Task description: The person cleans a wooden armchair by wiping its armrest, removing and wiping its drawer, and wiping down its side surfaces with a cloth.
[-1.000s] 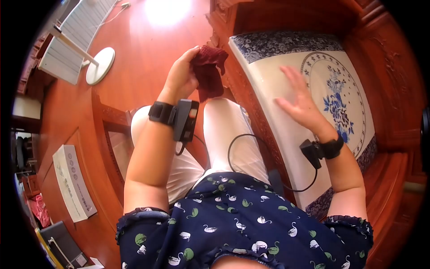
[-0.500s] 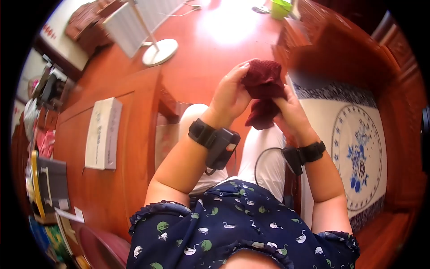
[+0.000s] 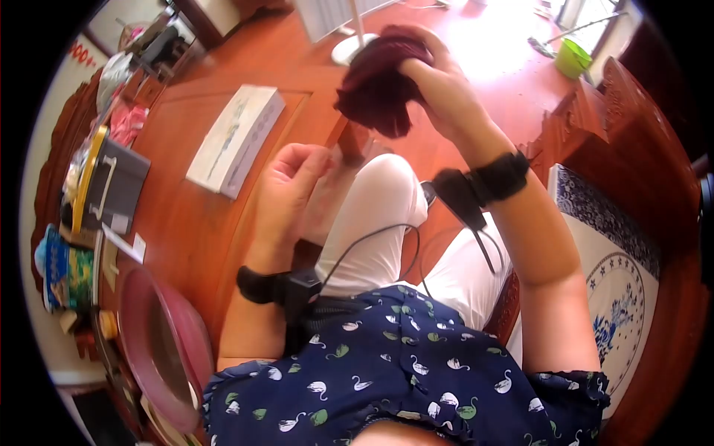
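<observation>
Withdrawn from the maroon cloth [image 3: 379, 78]: my left hand [image 3: 286, 182], half-curled, seemingly empty. My right hand [image 3: 450, 97] grips it, fingers closed (bunched, not laid down).

- Reddish-brown wooden table [image 3: 190, 223], glossy, with a long pale printed box [image 3: 236, 137] flat on top
- Reddish floor [image 3: 483, 100], bearing a round white stand base [image 3: 349, 50], a green bucket [image 3: 573, 58] and, just beside it, a mop head [image 3: 542, 47]
- Carved wooden seat [image 3: 673, 312], topped with a white cushion [image 3: 587, 241], blue-patterned
</observation>
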A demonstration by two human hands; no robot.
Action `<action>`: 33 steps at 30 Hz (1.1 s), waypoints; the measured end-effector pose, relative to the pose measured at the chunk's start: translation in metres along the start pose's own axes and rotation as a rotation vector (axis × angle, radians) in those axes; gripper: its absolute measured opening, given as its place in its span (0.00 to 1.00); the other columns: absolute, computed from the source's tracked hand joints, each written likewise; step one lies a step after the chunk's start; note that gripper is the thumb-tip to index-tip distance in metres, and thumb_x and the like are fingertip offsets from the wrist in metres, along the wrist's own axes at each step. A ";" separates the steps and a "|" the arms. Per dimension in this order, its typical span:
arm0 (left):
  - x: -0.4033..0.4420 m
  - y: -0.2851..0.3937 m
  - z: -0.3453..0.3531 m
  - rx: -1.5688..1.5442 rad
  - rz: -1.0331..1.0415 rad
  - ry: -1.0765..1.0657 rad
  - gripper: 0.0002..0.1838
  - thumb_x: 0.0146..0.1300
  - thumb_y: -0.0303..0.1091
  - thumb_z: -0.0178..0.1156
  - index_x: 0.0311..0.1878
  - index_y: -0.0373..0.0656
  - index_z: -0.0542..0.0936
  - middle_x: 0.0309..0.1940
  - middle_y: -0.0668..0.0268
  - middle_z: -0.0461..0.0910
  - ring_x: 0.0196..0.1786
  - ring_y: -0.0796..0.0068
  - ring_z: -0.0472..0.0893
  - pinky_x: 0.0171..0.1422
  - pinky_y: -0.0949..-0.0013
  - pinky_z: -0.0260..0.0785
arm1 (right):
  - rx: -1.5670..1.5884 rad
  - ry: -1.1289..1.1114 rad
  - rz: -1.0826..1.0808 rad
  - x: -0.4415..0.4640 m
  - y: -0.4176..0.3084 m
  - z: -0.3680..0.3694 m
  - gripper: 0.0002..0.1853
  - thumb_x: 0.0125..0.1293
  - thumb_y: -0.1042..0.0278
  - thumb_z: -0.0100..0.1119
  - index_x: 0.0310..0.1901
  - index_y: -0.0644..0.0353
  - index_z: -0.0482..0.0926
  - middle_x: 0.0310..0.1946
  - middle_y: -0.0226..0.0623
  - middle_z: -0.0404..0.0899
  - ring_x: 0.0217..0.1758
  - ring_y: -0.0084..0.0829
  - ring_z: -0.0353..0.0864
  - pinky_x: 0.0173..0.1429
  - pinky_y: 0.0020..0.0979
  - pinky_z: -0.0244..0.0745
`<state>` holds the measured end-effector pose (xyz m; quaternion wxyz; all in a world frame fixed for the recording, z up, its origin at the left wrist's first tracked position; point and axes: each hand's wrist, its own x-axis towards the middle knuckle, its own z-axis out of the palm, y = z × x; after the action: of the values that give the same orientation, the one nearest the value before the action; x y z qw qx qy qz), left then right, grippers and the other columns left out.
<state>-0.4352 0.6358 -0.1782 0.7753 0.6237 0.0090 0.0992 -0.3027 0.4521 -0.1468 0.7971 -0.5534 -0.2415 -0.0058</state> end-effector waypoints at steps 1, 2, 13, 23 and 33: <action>-0.011 0.008 -0.007 0.064 0.030 0.000 0.05 0.62 0.30 0.59 0.36 0.38 0.76 0.33 0.67 0.78 0.37 0.82 0.75 0.45 0.78 0.67 | -0.097 -0.030 -0.057 0.005 0.005 0.013 0.26 0.54 0.79 0.49 0.58 0.62 0.65 0.44 0.43 0.74 0.46 0.32 0.76 0.51 0.29 0.74; -0.022 0.016 -0.016 0.116 0.029 0.007 0.05 0.63 0.30 0.57 0.37 0.38 0.76 0.34 0.66 0.78 0.38 0.79 0.76 0.48 0.76 0.68 | -0.149 -0.111 -0.179 0.007 0.012 0.027 0.26 0.58 0.78 0.49 0.60 0.60 0.62 0.46 0.38 0.73 0.47 0.27 0.76 0.48 0.28 0.75; -0.145 0.062 -0.058 0.658 -0.509 0.005 0.06 0.59 0.27 0.58 0.38 0.35 0.78 0.33 0.68 0.77 0.38 0.81 0.76 0.44 0.77 0.67 | -0.619 -0.839 -0.082 -0.039 0.047 0.056 0.15 0.50 0.65 0.62 0.42 0.54 0.81 0.39 0.43 0.80 0.42 0.40 0.79 0.48 0.35 0.74; -0.194 0.041 -0.093 0.807 -0.523 -0.284 0.20 0.61 0.39 0.58 0.54 0.42 0.75 0.53 0.62 0.72 0.55 0.71 0.71 0.60 0.68 0.62 | -0.712 -1.295 0.008 -0.147 0.034 0.024 0.17 0.58 0.58 0.60 0.44 0.62 0.77 0.38 0.43 0.77 0.44 0.44 0.76 0.51 0.37 0.69; -0.179 0.016 -0.092 0.777 -0.803 -0.586 0.36 0.54 0.53 0.62 0.62 0.43 0.65 0.62 0.51 0.61 0.66 0.56 0.60 0.70 0.62 0.51 | -0.996 -1.402 0.538 -0.205 0.008 -0.051 0.10 0.53 0.61 0.57 0.33 0.56 0.82 0.29 0.42 0.80 0.36 0.41 0.80 0.42 0.39 0.73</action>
<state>-0.6257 0.6984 -0.2031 0.4394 0.8089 0.0652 -0.3851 -0.4626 0.3573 -0.2480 0.1091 -0.7491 -0.5041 0.4157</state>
